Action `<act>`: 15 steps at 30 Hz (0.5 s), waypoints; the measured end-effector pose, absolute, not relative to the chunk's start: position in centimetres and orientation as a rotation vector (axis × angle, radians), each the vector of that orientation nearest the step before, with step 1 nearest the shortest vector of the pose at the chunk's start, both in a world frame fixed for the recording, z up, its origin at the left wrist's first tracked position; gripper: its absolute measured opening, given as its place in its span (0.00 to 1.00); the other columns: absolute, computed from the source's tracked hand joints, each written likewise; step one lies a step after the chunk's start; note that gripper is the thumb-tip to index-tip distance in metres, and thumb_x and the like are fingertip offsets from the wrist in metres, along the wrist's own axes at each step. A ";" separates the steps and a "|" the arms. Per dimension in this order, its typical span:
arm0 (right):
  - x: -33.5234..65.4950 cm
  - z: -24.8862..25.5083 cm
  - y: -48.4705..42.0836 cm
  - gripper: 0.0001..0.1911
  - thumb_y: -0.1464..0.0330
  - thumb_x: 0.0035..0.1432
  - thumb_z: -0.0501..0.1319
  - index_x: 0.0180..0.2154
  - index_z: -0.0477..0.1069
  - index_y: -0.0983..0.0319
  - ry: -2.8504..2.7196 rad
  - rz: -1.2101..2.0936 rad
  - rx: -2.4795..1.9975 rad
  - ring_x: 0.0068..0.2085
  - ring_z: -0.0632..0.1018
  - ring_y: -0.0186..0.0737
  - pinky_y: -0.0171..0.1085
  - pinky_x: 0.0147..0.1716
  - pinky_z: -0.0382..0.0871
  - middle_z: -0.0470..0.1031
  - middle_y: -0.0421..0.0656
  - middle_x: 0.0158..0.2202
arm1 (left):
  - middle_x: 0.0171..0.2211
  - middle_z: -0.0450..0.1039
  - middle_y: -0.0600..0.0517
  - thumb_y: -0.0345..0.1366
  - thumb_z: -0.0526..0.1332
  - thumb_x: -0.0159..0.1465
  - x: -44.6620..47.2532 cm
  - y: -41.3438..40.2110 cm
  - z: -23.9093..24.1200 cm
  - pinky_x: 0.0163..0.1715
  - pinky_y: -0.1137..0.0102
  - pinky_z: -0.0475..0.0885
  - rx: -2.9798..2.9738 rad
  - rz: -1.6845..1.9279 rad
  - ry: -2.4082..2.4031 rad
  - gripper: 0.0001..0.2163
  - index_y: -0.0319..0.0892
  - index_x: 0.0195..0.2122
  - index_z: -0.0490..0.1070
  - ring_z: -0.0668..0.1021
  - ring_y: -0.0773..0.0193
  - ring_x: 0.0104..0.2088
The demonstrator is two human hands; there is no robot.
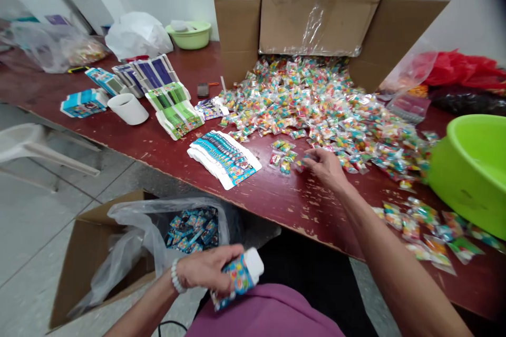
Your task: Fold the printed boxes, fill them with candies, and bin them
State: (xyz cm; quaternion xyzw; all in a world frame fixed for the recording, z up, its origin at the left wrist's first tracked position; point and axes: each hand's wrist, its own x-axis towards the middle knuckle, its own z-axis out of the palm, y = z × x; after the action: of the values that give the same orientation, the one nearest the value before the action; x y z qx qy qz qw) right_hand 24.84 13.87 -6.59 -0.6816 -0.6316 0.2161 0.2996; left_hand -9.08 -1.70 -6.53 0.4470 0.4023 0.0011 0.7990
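In my left hand (pixel 211 271) is a small printed blue candy box (pixel 239 276), held above my lap with its white end flap (pixel 254 263) standing up. My right hand (pixel 326 166) reaches over the table, thumb and fingers closed on a small clear candy packet (pixel 299 165). Just left of it lie several more candy packets (pixel 283 155) in a small group. Flat blue box blanks (pixel 225 158) are fanned out in a stack farther left. Behind my right hand spreads a large heap of candy packets (pixel 308 100), spilling from a cardboard carton (pixel 320 23).
A green basin (pixel 454 168) stands at the right, with loose packets (pixel 411 226) beside it. Below the table's left edge, a plastic-lined carton (pixel 90 242) holds filled blue boxes (pixel 193 229). Green blanks (pixel 176 110), a white tape roll (pixel 128 109) and a white stool (pixel 35 142) are left.
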 end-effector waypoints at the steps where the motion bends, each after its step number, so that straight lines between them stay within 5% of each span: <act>1: 24.6 -6.0 12.8 0.16 0.63 0.57 0.60 0.44 0.74 0.66 -1.642 0.612 -1.771 0.33 0.77 0.44 0.40 0.34 0.70 0.79 0.47 0.33 | 0.33 0.76 0.54 0.33 0.66 0.49 -8.4 -1.5 -6.2 0.21 0.77 0.62 0.910 0.090 0.882 0.17 0.43 0.41 0.68 0.70 0.71 0.24; 7: 19.8 -2.5 3.9 0.13 0.61 0.58 0.64 0.44 0.73 0.60 -1.522 1.267 -1.262 0.32 0.77 0.38 0.36 0.33 0.73 0.78 0.41 0.33 | 0.34 0.73 0.52 0.33 0.60 0.58 -4.0 -0.3 -4.0 0.28 0.74 0.67 0.936 0.459 0.888 0.18 0.42 0.49 0.61 0.76 0.68 0.28; 12: 17.1 -2.1 0.7 0.09 0.68 0.59 0.63 0.43 0.74 0.59 -1.707 0.930 -1.256 0.34 0.77 0.38 0.37 0.35 0.72 0.78 0.43 0.37 | 0.33 0.70 0.54 0.30 0.58 0.56 -2.2 -0.8 -3.3 0.26 0.73 0.69 1.017 0.452 0.877 0.18 0.44 0.49 0.62 0.73 0.69 0.27; 15: 17.1 -1.7 0.5 0.06 0.68 0.61 0.62 0.41 0.76 0.58 -1.810 1.005 -1.176 0.35 0.78 0.39 0.37 0.36 0.72 0.80 0.42 0.36 | 0.32 0.70 0.54 0.30 0.59 0.56 -1.9 -1.2 -3.1 0.25 0.73 0.70 1.024 0.497 0.881 0.18 0.44 0.49 0.62 0.72 0.69 0.26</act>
State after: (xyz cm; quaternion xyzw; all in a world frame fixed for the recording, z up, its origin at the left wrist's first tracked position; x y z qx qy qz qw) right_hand 17.10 0.45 -1.72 -0.4588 -0.7059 0.3919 0.3710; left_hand -1.90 -1.20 -3.15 0.4689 0.4033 0.2276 0.7521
